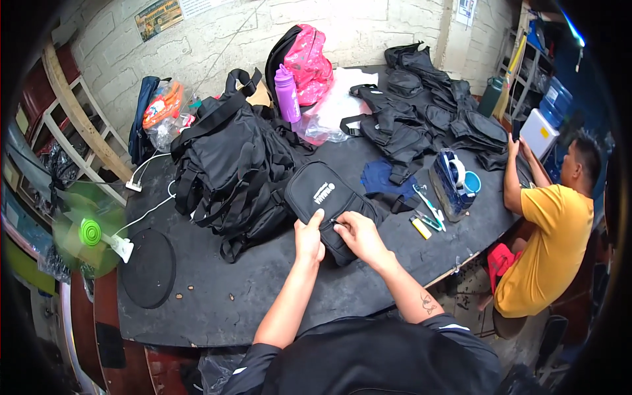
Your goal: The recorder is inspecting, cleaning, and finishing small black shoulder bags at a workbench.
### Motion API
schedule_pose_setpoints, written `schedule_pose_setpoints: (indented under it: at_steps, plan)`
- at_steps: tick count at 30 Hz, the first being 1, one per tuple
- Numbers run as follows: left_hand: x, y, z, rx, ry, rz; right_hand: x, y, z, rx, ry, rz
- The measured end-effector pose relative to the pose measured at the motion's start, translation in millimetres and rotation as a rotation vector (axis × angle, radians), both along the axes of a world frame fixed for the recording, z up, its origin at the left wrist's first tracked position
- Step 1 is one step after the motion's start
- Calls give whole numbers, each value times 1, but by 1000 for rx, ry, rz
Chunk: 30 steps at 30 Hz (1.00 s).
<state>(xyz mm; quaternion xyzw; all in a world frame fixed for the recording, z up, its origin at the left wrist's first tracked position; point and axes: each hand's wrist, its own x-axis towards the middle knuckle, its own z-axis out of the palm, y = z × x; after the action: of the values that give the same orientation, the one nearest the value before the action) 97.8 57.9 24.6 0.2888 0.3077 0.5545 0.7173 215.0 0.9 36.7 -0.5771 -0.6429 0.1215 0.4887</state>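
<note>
A small black bag (318, 189) with white print on its front lies on the dark table in front of me. My left hand (309, 239) grips its near left part, the thumb pressed on the front face. With the fingers of my right hand (361, 239) I pinch a small part at the bag's front seam; it looks like a zipper pull, though the fingertips mostly cover it. A large pile of black bags (227, 164) with straps rises just left of the bag I hold.
More black bags (401, 125) spread over the far right. A purple bottle (287, 93) and pink backpack (315, 62) stand at the back. Right of me lie scissors (431, 209), a yellow lighter-like piece (421, 228) and a tape dispenser (451, 184). A green fan (92, 230) is left; a person (550, 230) sits right.
</note>
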Motion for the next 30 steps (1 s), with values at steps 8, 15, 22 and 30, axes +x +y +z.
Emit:
schedule_pose_setpoints:
  at_steps: [8, 15, 22, 30]
  plan:
    - [16, -21, 11, 19, 0, 193, -28, -27, 11, 305, -258, -21]
    - [7, -17, 5, -38, -85, 136, -37, -29, 15, 404, -133, -82]
    - [-58, -6, -42, -181, 207, -455, -16, -15, -43, 180, -343, -90]
    - [-35, -14, 29, 713, 1039, -61, -26, -26, -63, 283, -340, -154]
